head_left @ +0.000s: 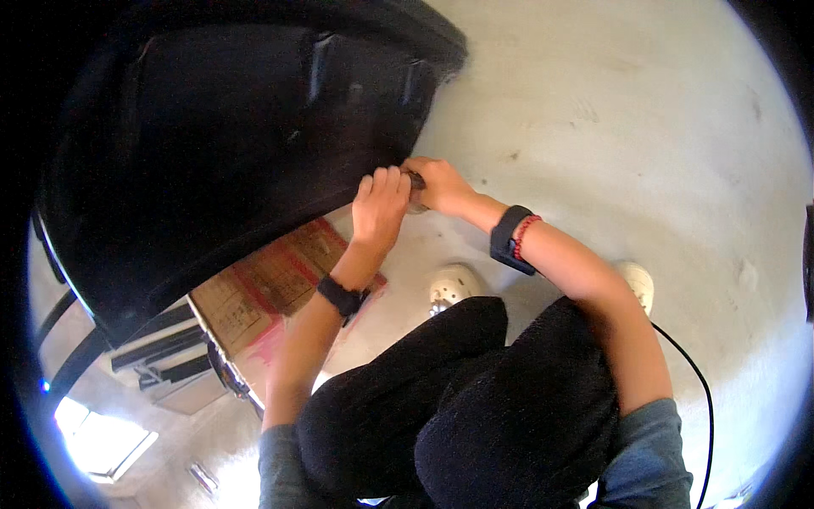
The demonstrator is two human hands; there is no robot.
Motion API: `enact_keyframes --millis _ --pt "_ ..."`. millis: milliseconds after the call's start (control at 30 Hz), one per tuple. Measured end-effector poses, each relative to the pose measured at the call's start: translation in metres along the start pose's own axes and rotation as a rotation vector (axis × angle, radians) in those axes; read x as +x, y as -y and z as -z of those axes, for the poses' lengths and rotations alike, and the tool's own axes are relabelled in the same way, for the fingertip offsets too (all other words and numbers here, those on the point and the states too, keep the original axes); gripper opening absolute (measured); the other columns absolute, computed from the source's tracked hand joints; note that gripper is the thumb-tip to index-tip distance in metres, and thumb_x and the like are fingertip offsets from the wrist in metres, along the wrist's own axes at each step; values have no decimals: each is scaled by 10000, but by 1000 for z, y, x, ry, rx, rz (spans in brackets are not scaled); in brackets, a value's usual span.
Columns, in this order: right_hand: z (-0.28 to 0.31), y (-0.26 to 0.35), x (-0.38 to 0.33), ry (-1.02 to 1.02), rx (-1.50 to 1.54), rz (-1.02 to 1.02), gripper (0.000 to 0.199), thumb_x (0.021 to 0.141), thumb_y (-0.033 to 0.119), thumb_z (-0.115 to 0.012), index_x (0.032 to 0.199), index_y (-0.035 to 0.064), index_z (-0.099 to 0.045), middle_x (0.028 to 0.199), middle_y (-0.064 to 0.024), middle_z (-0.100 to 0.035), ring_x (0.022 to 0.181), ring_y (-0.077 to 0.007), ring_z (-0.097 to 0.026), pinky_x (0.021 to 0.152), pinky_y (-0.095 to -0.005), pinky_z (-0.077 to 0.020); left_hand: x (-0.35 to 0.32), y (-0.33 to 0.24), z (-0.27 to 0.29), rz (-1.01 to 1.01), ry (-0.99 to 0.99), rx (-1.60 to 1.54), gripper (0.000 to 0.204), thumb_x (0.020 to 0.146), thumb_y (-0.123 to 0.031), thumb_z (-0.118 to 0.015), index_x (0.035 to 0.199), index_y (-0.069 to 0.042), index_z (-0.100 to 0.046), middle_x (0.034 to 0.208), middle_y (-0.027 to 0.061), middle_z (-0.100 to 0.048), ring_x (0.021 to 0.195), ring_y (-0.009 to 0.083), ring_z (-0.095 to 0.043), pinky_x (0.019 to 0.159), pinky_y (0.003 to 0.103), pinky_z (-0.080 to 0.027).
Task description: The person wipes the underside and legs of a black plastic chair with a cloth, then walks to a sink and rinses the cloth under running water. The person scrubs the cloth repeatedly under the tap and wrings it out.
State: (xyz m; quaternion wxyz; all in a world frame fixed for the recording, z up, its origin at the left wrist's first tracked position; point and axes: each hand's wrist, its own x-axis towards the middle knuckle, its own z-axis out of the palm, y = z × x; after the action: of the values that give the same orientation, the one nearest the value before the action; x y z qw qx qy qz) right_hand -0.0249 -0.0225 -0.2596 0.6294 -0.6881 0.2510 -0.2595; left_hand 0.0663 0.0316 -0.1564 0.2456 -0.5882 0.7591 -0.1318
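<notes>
A small dark tool [416,181] is sitting gripped in the curled fingers of the right hand [439,185], pointing left at the black panel's [220,144] lower edge; the left hand [379,204] is closing beside it, touching, above the cardboard box [254,297]

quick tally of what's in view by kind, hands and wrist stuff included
hands: 2, left hand and right hand, both at the edge of the panel
large black panel: 1
wrist items: 3, black band, black wrist device, red bead bracelet
flattened cardboard box: 1
light shoes: 2, and
black cable: 1
total: 10
</notes>
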Motion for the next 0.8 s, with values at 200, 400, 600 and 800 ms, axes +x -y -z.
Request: enact_keyframes --millis 200,400,600,800 --pt "40 33 -12 287 321 -92 319 700 155 -667 971 20 -564 825 -88 -587 780 -208 -575 717 -326 -445 -31 24 65 102 -164 -405 202 614 -87 -653 801 -123 -584 817 20 -539 843 197 -508 760 335 -342" --pt "110 68 -51 501 522 -374 625 701 323 -717 1201 53 -457 1024 -109 -548 964 -201 -510 839 -301 -404 -21 13 79 209 -108 -1127 194 635 -4 -692 795 -36 -589 804 63 -546 756 219 -543 692 304 -421" --pt "142 76 -87 544 407 -355 630 704 244 -728 1235 76 -433 1151 -66 -490 1016 -177 -484 851 -327 -414 -7 -2 83 185 -50 -1538 193 674 -15 -699 826 -23 -582 777 48 -552 745 135 -561 645 237 -438" --pt "142 57 -96 317 209 -320 360 697 230 -717 985 53 -594 1162 -68 -484 1011 -197 -494 856 -332 -414 -15 8 79 525 79 -1764 188 702 -63 -725 821 -30 -583 803 -11 -573 766 58 -535 678 197 -429"
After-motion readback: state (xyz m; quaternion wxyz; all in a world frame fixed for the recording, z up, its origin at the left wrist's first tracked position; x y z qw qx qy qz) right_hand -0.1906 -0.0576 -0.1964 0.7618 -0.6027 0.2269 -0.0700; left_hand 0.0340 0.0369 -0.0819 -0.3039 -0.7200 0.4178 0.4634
